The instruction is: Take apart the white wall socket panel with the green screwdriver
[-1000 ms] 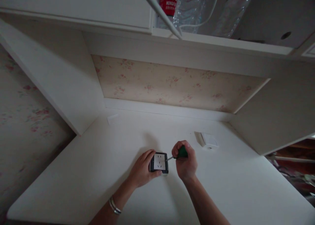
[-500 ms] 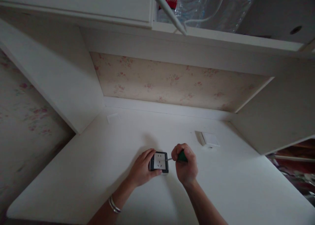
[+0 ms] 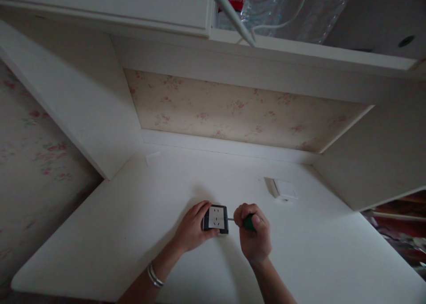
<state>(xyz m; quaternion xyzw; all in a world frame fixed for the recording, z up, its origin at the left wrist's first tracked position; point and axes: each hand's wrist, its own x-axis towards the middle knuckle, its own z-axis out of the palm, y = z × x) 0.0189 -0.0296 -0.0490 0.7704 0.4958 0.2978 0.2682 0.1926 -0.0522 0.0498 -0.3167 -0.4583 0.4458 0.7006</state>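
My left hand (image 3: 194, 226) grips a wall socket (image 3: 216, 218) by its left side, fingers on the upper edge and thumb along the lower edge. The socket has a white face with slots and a dark frame, and its face is turned up towards me. In my right hand (image 3: 254, 233) is a screwdriver (image 3: 249, 222) with a green handle, my fingers closed round it. Its thin metal shaft points left and reaches the right edge of the socket's frame. The exact spot where the tip meets the frame is too small to make out.
Both hands are over a white desk top (image 3: 116, 233). A white box-like fitting (image 3: 284, 189) sits at the back right. White side panels (image 3: 76, 100) rise at both ends. Overhead, a shelf holds plastic bottles (image 3: 266, 6), and a pale rod (image 3: 233, 15) hangs down in front.
My right hand has shifted slightly down and right and turned with the screwdriver, whose shaft now lies more level. My left hand and the socket stay nearly in place; the view has moved a little.
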